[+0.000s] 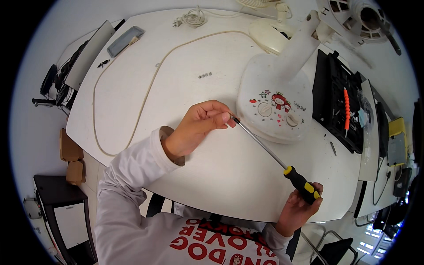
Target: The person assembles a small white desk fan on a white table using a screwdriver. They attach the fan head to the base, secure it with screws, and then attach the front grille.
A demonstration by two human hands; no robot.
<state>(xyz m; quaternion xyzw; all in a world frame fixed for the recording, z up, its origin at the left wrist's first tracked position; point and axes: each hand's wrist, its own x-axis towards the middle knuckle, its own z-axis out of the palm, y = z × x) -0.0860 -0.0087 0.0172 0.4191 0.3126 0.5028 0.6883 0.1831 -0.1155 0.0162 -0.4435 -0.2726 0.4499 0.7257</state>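
Left fingers [219, 119] pinch screwdriver tip [237, 120], right [312, 208] clasp handle [299, 180].

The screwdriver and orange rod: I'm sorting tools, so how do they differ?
The right hand holds the screwdriver; the orange rod lies on a black case. The screwdriver is black, yellow and silver; the rod is mostly orange and ribbed. Both are long and slim.

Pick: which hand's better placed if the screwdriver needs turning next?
Right, most likely: the right hand holds the black-and-yellow handle of the screwdriver, while the left hand pinches at its far end, by the tip.
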